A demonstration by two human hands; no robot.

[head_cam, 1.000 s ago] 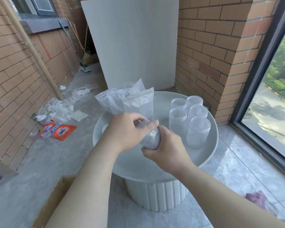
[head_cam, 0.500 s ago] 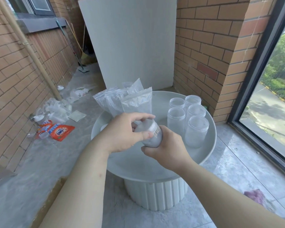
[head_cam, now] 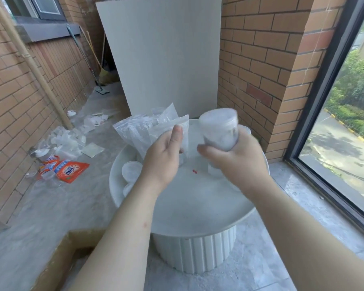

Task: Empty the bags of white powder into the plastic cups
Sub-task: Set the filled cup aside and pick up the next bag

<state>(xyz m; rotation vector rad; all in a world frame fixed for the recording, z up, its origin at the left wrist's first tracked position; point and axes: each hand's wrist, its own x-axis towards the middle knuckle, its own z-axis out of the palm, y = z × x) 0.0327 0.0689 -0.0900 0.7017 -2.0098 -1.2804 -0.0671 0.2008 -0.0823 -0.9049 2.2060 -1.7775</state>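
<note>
My right hand grips a clear plastic cup with white powder inside, lifted and tilted above the round white table; the cup is motion-blurred. My left hand is off the cup, thumb straight up against the front one of several clear bags of white powder standing at the table's back left. Its fingers are mostly hidden behind the palm. More plastic cups at the back right are largely covered by my right hand. Round white lids or cups lie at the table's left edge.
A small red speck lies mid-table. On the floor to the left are an orange detergent pack and plastic litter. A cardboard box stands at the lower left. A white board leans behind the table; a window is to the right.
My left hand let go of the cup's top and moved left to the bags. My right hand raised the cup up and to the right.
</note>
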